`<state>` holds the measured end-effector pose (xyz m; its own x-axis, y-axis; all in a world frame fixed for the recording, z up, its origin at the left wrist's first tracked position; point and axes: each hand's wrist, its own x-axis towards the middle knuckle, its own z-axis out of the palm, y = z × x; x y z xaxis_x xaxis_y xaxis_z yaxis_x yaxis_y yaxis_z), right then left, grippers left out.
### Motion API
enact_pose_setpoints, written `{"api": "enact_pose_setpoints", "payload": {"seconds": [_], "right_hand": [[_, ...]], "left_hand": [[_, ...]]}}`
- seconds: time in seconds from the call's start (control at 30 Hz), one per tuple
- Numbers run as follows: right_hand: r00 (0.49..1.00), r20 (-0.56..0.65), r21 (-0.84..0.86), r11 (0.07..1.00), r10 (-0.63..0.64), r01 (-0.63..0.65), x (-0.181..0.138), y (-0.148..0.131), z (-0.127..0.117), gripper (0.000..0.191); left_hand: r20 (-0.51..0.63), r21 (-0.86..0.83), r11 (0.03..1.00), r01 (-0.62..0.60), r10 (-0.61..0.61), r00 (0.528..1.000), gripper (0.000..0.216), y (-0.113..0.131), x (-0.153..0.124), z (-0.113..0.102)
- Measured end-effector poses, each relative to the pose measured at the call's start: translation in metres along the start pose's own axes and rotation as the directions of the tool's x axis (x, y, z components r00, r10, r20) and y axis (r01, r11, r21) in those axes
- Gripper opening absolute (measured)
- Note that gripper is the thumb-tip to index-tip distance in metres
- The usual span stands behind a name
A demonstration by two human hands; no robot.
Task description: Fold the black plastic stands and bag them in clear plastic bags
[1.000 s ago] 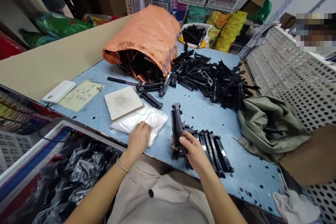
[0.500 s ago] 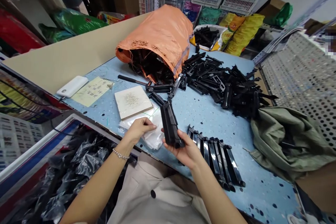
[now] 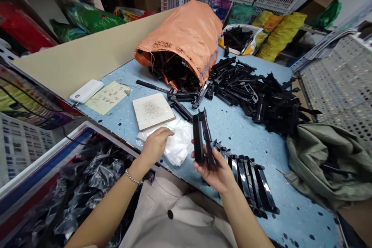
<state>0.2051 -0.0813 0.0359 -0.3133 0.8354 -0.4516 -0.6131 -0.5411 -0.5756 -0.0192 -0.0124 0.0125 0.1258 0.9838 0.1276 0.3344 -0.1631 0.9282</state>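
Note:
My right hand (image 3: 214, 168) is closed round two long black plastic parts (image 3: 203, 137), held upright side by side above the blue table. Thumb and fingertips of my left hand (image 3: 157, 143) are pinched together at the top of a pile of clear plastic bags (image 3: 178, 145), seemingly on a bag's edge. Just behind the bags lies a square white tile (image 3: 153, 111) with brown specks. Right of my right hand, several similar black parts (image 3: 247, 180) lie in a neat row.
An orange sack (image 3: 186, 27) spills black parts beside a large heap (image 3: 255, 93). A green cloth bag (image 3: 325, 162) sits at the right. A white power bank (image 3: 86, 91) and handwritten note (image 3: 109, 97) lie left. Below the table's edge, a bin holds bagged black pieces (image 3: 95, 186).
The black parts in my right hand have turned more upright and now show a gap between them. My left hand stays at the bags. The view has shifted slightly.

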Motion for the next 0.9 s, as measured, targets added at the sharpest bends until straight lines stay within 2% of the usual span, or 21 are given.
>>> {"api": "enact_pose_setpoints", "payload": {"seconds": [0.07, 0.1, 0.2, 0.3, 0.37, 0.43, 0.53, 0.6, 0.67, 0.73, 0.83, 0.9], "right_hand": [[0.998, 0.021, 0.014, 0.998, 0.066, -0.066, 0.001, 0.005, 0.004, 0.042], [0.998, -0.008, 0.016, 0.998, 0.063, -0.063, 0.004, 0.007, 0.006, 0.04], [0.992, -0.124, 0.007, 0.999, -0.033, 0.034, 0.019, 0.012, 0.01, 0.028], [0.996, -0.054, -0.04, 0.997, -0.072, 0.07, 0.036, 0.012, 0.015, 0.025], [0.999, 0.023, -0.09, 0.995, -0.04, 0.042, 0.046, 0.01, 0.018, 0.027], [0.999, 0.03, -0.108, 0.994, -0.028, 0.031, 0.052, 0.007, 0.019, 0.03], [0.996, -0.06, -0.037, 0.997, -0.065, 0.063, 0.054, 0.003, 0.015, 0.028], [0.993, -0.1, 0.017, 0.998, -0.062, 0.064, 0.052, 0.002, 0.01, 0.028], [0.995, -0.094, 0.035, 0.998, -0.044, 0.048, 0.049, 0.003, 0.007, 0.028], [0.994, -0.097, 0.017, 0.998, -0.057, 0.059, 0.046, 0.004, 0.005, 0.028], [0.974, -0.157, -0.024, 0.986, -0.166, 0.165, 0.034, 0.002, 0.002, 0.025], [0.98, -0.129, -0.018, 0.988, -0.152, 0.151, 0.021, 0.0, -0.002, 0.027]], "left_hand": [[0.029, -0.104, 0.988, 0.114, -0.112, 0.993, 0.017, 0.001, 0.001, 0.003], [0.039, -0.185, 0.966, 0.183, -0.178, 0.983, 0.018, 0.001, 0.002, 0.003], [0.088, -0.398, 0.861, 0.317, -0.308, 0.947, 0.029, 0.0, 0.004, 0.007], [0.087, -0.477, 0.815, 0.33, -0.33, 0.94, 0.034, 0.001, 0.004, 0.015], [0.042, -0.487, 0.823, 0.292, -0.312, 0.949, 0.034, 0.002, 0.004, 0.021], [0.016, -0.485, 0.836, 0.256, -0.284, 0.959, 0.033, 0.002, 0.004, 0.021], [-0.012, -0.4, 0.896, 0.191, -0.213, 0.977, 0.023, -0.001, 0.004, 0.009], [-0.017, -0.181, 0.98, 0.085, -0.089, 0.996, 0.004, -0.003, 0.003, -0.002], [0.014, 0.097, 0.994, -0.05, 0.048, 0.999, 0.024, -0.004, 0.002, -0.009], [0.035, 0.242, 0.962, -0.128, 0.123, 0.992, 0.044, -0.003, 0.002, -0.011], [0.032, 0.23, 0.964, -0.13, 0.127, 0.991, 0.052, 0.0, 0.003, -0.007], [0.064, 0.2, 0.973, -0.113, 0.102, 0.993, 0.054, 0.002, 0.005, -0.005]]}}
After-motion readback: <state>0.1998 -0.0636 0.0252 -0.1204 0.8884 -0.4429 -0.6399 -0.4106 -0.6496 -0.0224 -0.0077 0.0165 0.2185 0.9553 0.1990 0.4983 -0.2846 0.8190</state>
